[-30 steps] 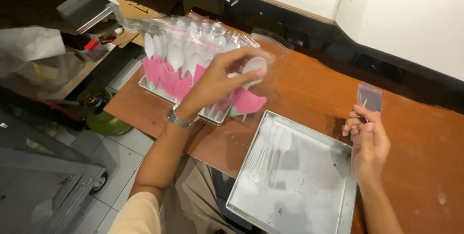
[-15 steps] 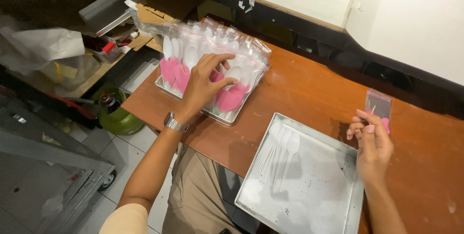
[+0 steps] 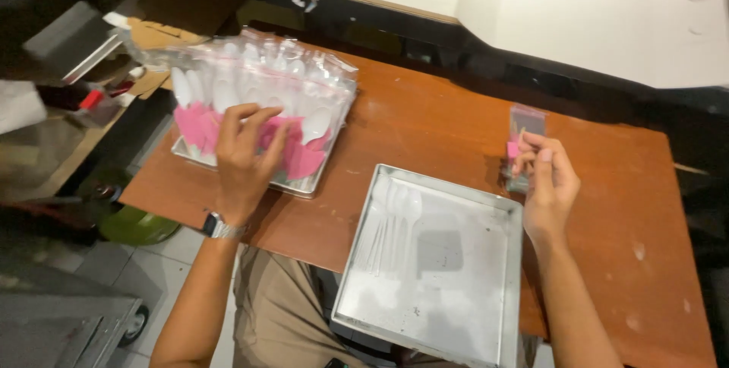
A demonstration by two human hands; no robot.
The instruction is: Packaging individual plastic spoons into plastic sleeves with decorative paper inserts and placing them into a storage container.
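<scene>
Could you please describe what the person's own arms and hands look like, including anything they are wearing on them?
Both forearms are bare, with no sleeves reaching into view and no gloves. The left hand has a wristwatch at the wrist, with a dark face and a metallic band. The right hand and its wrist carry nothing that shows. No rings can be made out on either hand.

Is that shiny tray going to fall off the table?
Maybe. The empty-looking square metal tray with white plastic spoons sits askew, its near edge overhanging the brown wooden table above the person's lap. Nothing looks spilled.
</scene>
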